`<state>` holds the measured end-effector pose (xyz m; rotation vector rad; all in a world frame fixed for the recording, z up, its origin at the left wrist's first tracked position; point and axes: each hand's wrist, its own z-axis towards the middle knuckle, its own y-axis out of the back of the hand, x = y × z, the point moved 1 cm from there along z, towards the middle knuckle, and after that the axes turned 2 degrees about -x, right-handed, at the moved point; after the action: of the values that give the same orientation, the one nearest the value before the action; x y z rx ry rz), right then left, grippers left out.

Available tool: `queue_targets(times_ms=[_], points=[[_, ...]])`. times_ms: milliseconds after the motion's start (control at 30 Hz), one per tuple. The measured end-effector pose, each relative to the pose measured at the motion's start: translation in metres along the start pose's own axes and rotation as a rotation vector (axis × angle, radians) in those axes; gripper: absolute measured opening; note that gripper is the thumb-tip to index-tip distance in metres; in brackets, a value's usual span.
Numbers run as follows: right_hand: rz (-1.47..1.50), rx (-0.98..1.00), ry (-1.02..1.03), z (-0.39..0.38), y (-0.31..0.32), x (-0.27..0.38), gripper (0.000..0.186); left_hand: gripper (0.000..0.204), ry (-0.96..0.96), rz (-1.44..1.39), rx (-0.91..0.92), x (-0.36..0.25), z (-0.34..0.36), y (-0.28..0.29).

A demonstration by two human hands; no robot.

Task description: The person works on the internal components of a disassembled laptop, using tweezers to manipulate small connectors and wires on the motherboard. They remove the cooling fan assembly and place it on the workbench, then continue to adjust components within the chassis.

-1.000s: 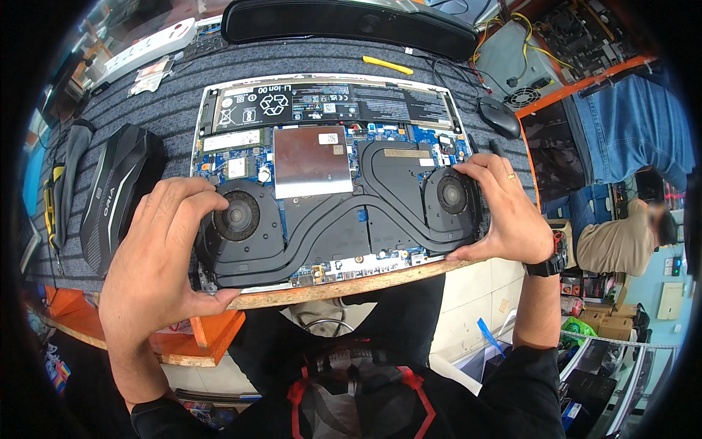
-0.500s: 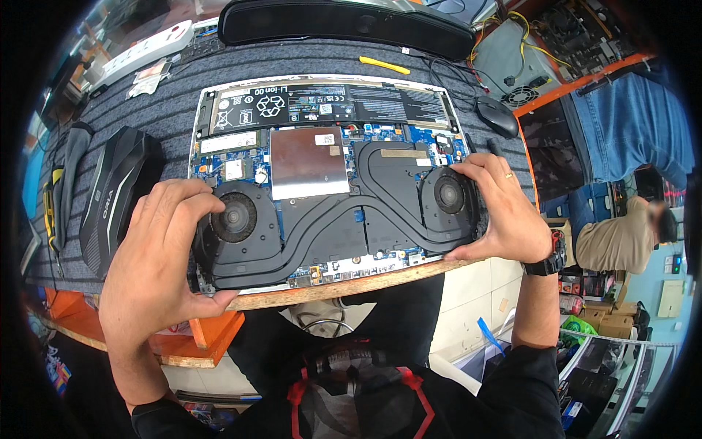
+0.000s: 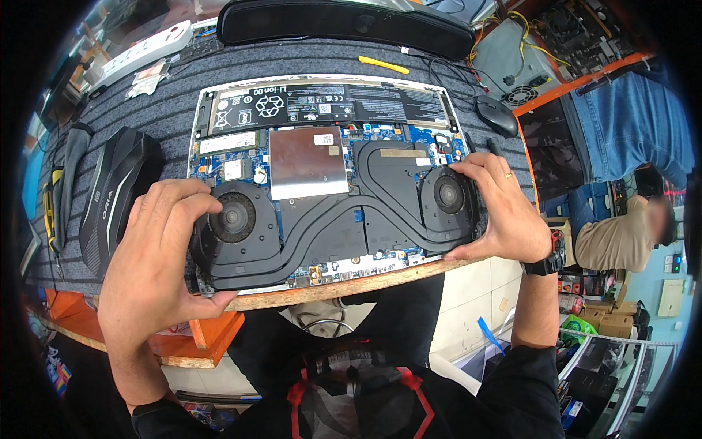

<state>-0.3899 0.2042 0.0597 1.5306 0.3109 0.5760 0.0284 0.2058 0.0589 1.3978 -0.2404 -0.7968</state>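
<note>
An opened-up laptop [image 3: 314,245] lies in front of me, its inside facing up. Its long black battery [image 3: 329,104] runs along the far side, and a silver metal plate [image 3: 308,162] sits in the middle. A black heat-pipe cooler spans the near half, with a left fan [image 3: 232,216] and a right fan [image 3: 447,194]. My left hand [image 3: 157,252] grips the near left corner, fingertips on the left fan and thumb at the front edge. Around the near right corner closes my right hand [image 3: 504,212], fingertips beside the right fan, thumb low at the edge.
Beyond the laptop lie a yellow pry tool [image 3: 384,65] and a black speaker bar [image 3: 344,25]. A black mouse [image 3: 496,115] is to the right. At left are a dark box [image 3: 121,197], a yellow-black tool [image 3: 50,212] and a power strip [image 3: 146,51]. Another person [image 3: 618,234] is at far right.
</note>
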Motion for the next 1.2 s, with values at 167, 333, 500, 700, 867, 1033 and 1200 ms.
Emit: queue_targets(times_ms=[167,333,500,700,867,1033,1200], points=[[-0.005,-0.002,-0.002,0.0003,0.0005,0.0011,0.108,0.092,0.011,0.009,0.004,-0.0004,-0.0004,-0.0009],[-0.002,0.005,0.005,0.001,0.0011,0.0003,0.109,0.092,0.014,0.016,0.006,0.0,-0.0008,-0.0021],[-0.009,0.002,0.002,0.0009,0.001,0.0007,0.11,0.092,0.016,0.01,0.019,0.0003,-0.0006,-0.0021],[0.006,-0.001,0.015,0.0008,0.0008,-0.0021,0.11,0.092,0.003,-0.006,0.021,0.0009,0.0014,-0.003],[0.014,-0.007,0.016,0.0021,0.0026,-0.0009,0.109,0.092,0.019,-0.001,0.023,0.0003,-0.0004,0.0003],[-0.002,0.003,0.003,0.0021,0.0025,-0.0004,0.108,0.093,0.014,-0.006,0.02,0.0022,0.0,-0.0038],[0.008,-0.017,0.011,0.0007,-0.0004,-0.0024,0.108,0.094,-0.001,0.01,0.012,0.0014,0.0002,-0.0011]])
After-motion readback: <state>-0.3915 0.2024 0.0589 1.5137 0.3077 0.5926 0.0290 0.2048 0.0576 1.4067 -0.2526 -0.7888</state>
